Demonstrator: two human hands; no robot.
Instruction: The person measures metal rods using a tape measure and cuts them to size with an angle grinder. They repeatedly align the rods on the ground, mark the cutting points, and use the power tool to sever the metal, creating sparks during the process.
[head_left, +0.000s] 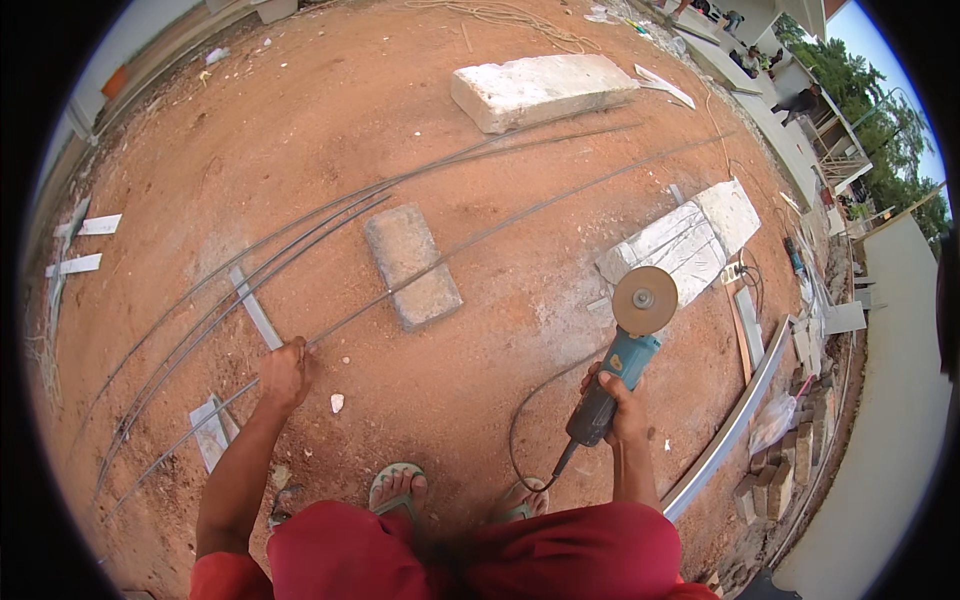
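My right hand [624, 408] is wrapped round the body of a teal and black angle grinder [618, 372]. Its worn brown disc [645, 300] points away from me, and a black cord trails from the rear of the tool. On the left, my left hand [288, 372] is closed round a long thin steel bar [530, 212]. This bar runs from the lower left, across a concrete block [412, 262], toward the far right. The disc is well apart from the bar. Whether the disc is spinning cannot be told.
Several more steel bars [250, 262] curve beyond my left hand. A long pale slab [540, 90] lies at the back, and a foil-wrapped block [668, 250] at the right. Nearer on the right are a metal channel [735, 425], a power socket strip [733, 272] and stacked bricks [772, 485].
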